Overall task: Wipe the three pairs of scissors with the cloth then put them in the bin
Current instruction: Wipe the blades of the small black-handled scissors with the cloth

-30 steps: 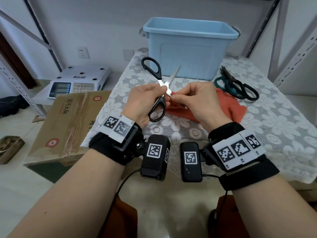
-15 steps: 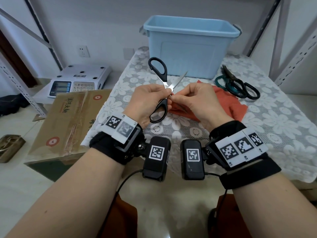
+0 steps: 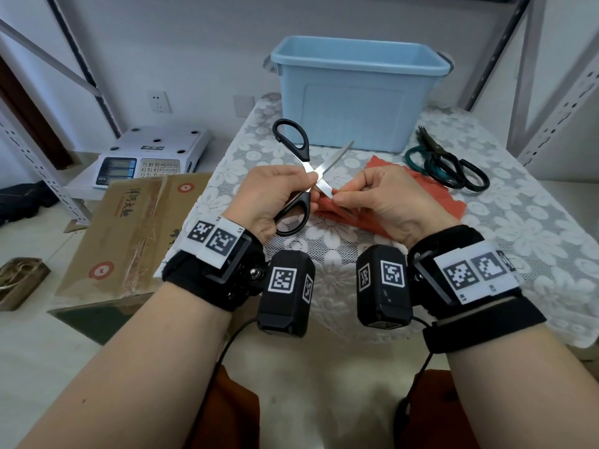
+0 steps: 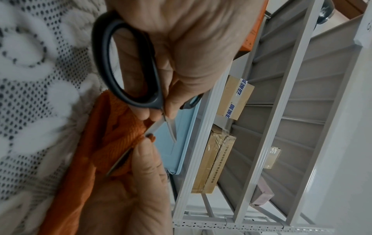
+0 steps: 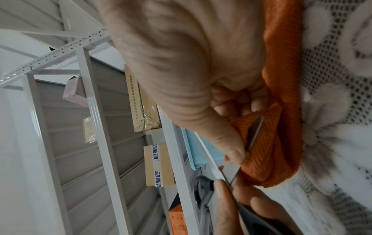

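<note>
My left hand [image 3: 278, 192] grips black-handled scissors [image 3: 293, 147] at the pivot, blades spread open above the table. One blade points toward the blue bin [image 3: 356, 92]; the other runs into the orange cloth [image 3: 431, 196]. My right hand [image 3: 372, 196] pinches a fold of that cloth around the blade, seen close up in the right wrist view as cloth [image 5: 261, 152] wrapped on the steel. In the left wrist view the black handle loop [image 4: 128, 66] sits against my palm. Two more pairs of scissors [image 3: 450, 163], green-handled and black-handled, lie at the right beside the bin.
A lace tablecloth [image 3: 534, 241] covers the table. The bin stands at the back centre. On the floor to the left are a cardboard box [image 3: 136, 234] and a white scale [image 3: 152, 157]. Metal shelf uprights [image 3: 564, 98] rise at the right.
The scissors have opened wider and shifted slightly right and up. My right hand has slid the cloth along the lower blade toward its tip.
</note>
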